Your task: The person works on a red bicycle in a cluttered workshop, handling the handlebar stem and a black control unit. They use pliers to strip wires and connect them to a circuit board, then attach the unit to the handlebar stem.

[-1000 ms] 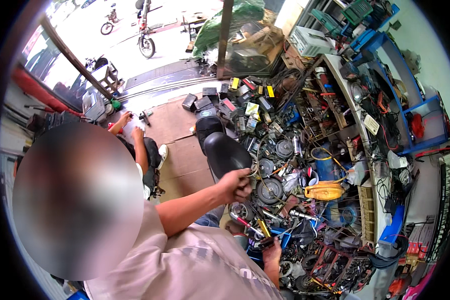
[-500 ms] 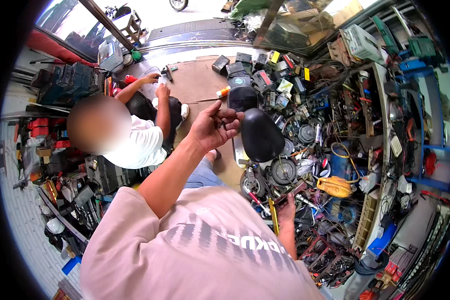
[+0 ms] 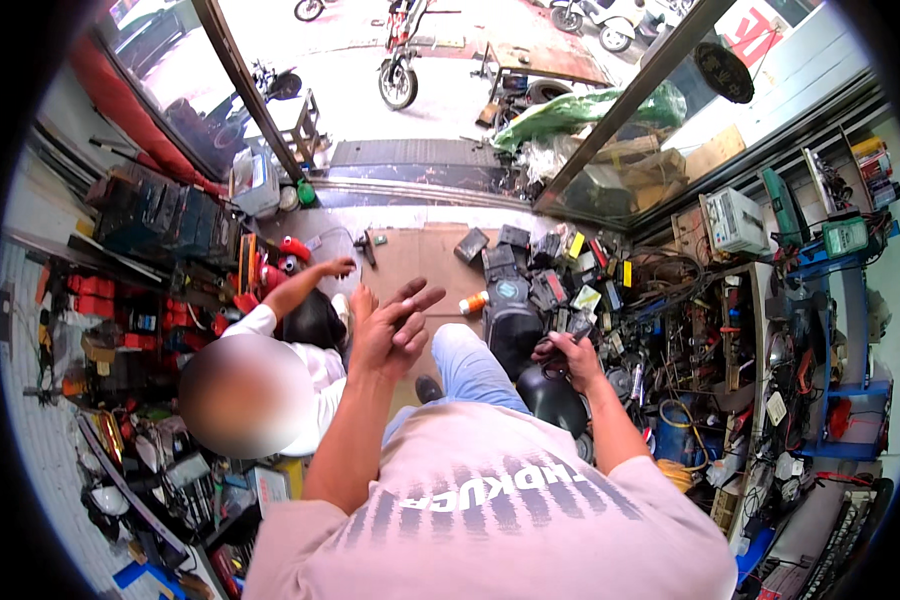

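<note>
The left hand (image 3: 395, 335) is raised before the chest on a bent elbow, its forearm rising almost upright. Two fingers reach forward and to the right, parted, with the others partly folded; nothing is seen in its grasp. The right hand (image 3: 570, 358) is carried forward and inward, its forearm slanting in from the lower right. Its fingers are bent and drawn close together beside a small dark object (image 3: 579, 325); from where I stand I cannot tell whether they grip it. That object appears just beyond the knuckles, too small to identify. The black scooter saddle (image 3: 552, 402) sits below the right hand, partly overlapped by it; whether they touch cannot be determined. Ahead lies a heap of used batteries (image 3: 547, 288), and an orange-and-white container (image 3: 473, 302) stands out at its left edge, near the cardboard sheeting (image 3: 420, 262). A co-worker in a white shirt (image 3: 322, 385) is stationed at the left, one hand (image 3: 338, 268) extended forward
</note>
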